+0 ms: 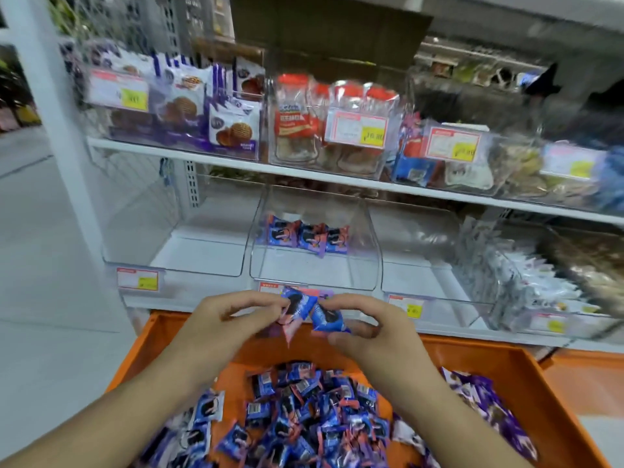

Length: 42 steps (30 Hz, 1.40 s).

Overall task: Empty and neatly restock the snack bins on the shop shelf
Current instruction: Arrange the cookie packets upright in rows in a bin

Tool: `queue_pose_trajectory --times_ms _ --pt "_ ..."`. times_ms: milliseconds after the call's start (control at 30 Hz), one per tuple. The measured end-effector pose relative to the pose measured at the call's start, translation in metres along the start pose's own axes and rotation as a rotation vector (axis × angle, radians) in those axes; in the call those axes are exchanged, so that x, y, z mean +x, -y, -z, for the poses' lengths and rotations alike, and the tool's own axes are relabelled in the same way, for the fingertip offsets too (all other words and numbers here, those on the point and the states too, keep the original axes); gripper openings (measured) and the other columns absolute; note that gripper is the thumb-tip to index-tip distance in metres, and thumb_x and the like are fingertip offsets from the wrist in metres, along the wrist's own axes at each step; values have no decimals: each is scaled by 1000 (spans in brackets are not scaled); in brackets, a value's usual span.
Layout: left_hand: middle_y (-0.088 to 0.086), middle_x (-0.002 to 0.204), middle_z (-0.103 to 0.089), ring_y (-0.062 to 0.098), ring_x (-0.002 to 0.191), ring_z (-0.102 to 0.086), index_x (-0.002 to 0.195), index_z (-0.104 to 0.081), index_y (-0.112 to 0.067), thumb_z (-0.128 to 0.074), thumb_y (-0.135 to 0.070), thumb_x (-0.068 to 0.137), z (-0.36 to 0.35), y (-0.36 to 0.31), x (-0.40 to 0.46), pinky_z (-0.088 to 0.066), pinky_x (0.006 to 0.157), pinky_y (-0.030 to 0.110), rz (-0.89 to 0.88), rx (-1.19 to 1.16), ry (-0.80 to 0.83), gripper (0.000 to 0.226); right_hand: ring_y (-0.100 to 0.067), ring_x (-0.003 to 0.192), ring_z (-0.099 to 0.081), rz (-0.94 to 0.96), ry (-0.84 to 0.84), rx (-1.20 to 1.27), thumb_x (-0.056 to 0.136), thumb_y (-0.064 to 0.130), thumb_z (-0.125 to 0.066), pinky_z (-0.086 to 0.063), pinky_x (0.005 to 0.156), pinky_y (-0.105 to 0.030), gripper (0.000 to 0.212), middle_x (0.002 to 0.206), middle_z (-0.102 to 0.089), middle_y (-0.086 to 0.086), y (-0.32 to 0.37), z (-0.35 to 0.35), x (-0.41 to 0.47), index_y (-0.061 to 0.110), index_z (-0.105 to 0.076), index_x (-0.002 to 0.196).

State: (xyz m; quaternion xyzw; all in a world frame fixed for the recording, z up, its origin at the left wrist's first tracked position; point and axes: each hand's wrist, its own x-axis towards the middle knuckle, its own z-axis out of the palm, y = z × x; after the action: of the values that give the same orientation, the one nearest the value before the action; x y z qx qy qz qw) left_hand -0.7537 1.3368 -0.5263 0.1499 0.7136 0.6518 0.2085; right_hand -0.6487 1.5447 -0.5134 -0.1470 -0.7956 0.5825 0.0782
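Fingers of both hands are curled and pinching small blue-and-pink cookie packets: the left hand (233,319) holds one packet (293,307) by its upper end between thumb and forefinger, its pink crimped tail hanging down, and the right hand (364,327) holds a second packet (327,319) just beside it, the two wrappers touching or nearly so between the hands. Both hands hover above the far rim of the orange crate (526,369), which holds a loose heap of the same packets (304,410) with some purple-wrapped snacks (486,400) at its right side. The target seems to be the clear middle bin (314,265) on the lower shelf (216,302), straight ahead of and above the hands, roughly centred between them, so neither hand is clearly nearer. A short row of packets (305,236) stands at the back of that bin, side by side across its width with their faces forward; the front of the bin floor is bare. The clear bin to its left (175,251) and the one to its right (418,265) look empty. Judging from this, restocking has barely begun, and the coming move turns on carrying the held packets forward and up over the bin's front lip, then setting them upright and facing forward to line up with the row behind. Blur hides the print on the wrappers and price tags.
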Motion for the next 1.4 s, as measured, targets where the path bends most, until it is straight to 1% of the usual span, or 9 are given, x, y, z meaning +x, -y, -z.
queue_pose_trajectory --times_ms 100,200,300,467,700,1000,1133,1267,1400 --pt "-3 104 -80 13 105 -73 91 -84 -24 -85 -39 78 1 0 10 -51 107 42 -43 -8 -49 20 -5 105 -72 14 -53 123 90 9 -79 -57 94 -29 22 119 -73 20 7 -3 5 31 -83 94" --pt "4 101 -80 15 99 -76 97 -70 -15 -87 -12 78 0 0 21 -54 90 31 -20 -48 -50 25 -6 94 -74 2 -142 131 88 5 -80 -61 81 -31 25 114 -75 16 8 -6 17 29 -81 92" --pt "1 104 -80 15 102 -75 106 -65 -17 -90 -15 71 2 3 34 -54 90 32 9 -55 -65 42 -19 91 -75 13 -173 91 84 -3 -82 -61 74 -48 46 106 -76 13 5 -5 31 38 -75 106" --pt "-9 102 -79 4 99 -73 103 -78 -29 -92 -24 68 3 0 43 -54 93 30 0 48 -89 37 -9 91 -72 39 -146 133 80 -15 -80 -60 72 -26 68 104 -70 14 -3 4 50 37 -70 122" --pt "-14 106 -78 17 93 -77 101 -75 -37 -89 -32 78 8 0 47 -59 92 51 7 119 -161 27 -18 87 -68 36 -82 187 79 -18 -76 -62 84 -42 83 105 -58 -3 -5 14 51 51 -69 125" --pt "0 104 -80 20 93 -78 112 -74 -32 -82 -15 84 1 -7 30 -58 97 44 19 14 -40 33 -46 89 -74 18 -55 307 85 -5 -79 -58 89 -66 25 110 -63 -27 -10 10 39 11 -67 100" --pt "3 104 -79 24 97 -76 120 -72 -36 -84 -6 82 3 -6 25 -56 100 49 39 -26 -14 50 -47 99 -71 13 -62 294 79 9 -84 -54 98 -65 30 108 -70 -23 -14 10 36 10 -65 101" --pt "4 90 -77 23 79 -73 110 -79 -36 -80 1 84 4 -4 25 -56 100 58 53 -58 -41 45 -41 107 -72 -17 -12 343 84 6 -82 -53 102 -63 40 118 -70 -21 -10 7 32 23 -73 119" --pt "10 98 -79 28 95 -76 109 -80 -28 -87 -10 77 8 -1 29 -56 100 52 32 -93 -78 37 -41 107 -71 19 25 340 91 -4 -72 -55 102 -61 33 112 -73 -19 -6 3 30 18 -75 115"
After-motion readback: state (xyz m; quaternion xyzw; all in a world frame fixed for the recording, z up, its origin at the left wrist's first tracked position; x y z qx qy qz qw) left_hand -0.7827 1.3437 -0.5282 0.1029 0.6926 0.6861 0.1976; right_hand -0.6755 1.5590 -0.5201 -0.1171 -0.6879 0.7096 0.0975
